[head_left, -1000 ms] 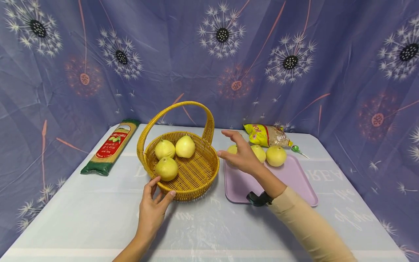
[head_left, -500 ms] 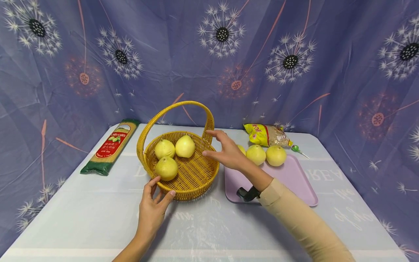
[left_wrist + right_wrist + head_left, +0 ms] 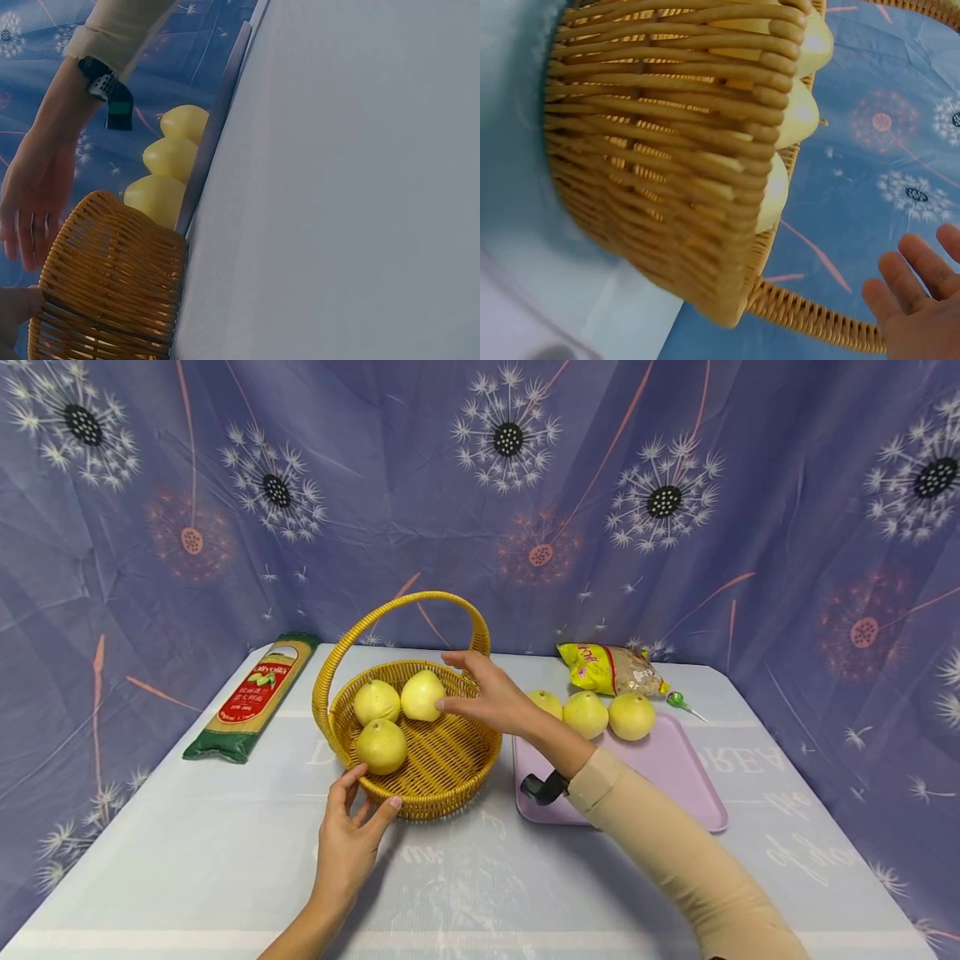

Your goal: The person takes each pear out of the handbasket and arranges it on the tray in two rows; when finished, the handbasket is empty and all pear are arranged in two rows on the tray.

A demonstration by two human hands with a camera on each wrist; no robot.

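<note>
Three round yellow pears sit in the left half of a golden woven basket (image 3: 450,777) with a tall arched handle. My left hand (image 3: 348,839) holds the basket's near left rim, index fingertip at the edge beside the front pear (image 3: 382,747) and thumb on the outer wall. Above the basket's right side reaches my right hand (image 3: 487,693), fingers and thumb spread apart with nothing between them. Its thumb tip is right at the back right pear (image 3: 420,695). The third pear (image 3: 377,702) lies at the back left. In the right wrist view, the right hand's fingers (image 3: 907,277) show beside the handle.
A pink tray (image 3: 675,768) on the right bears three more pears (image 3: 632,717) along its back edge. Behind it lie a yellow food bag (image 3: 611,668) and a green lollipop (image 3: 677,700). A green-ended spaghetti pack (image 3: 255,697) lies at the far left. A dandelion-print curtain (image 3: 375,510) hangs behind.
My right hand has moved left from over the tray to above the basket, up to the back right pear. The left hand and the basket stay in place.
</note>
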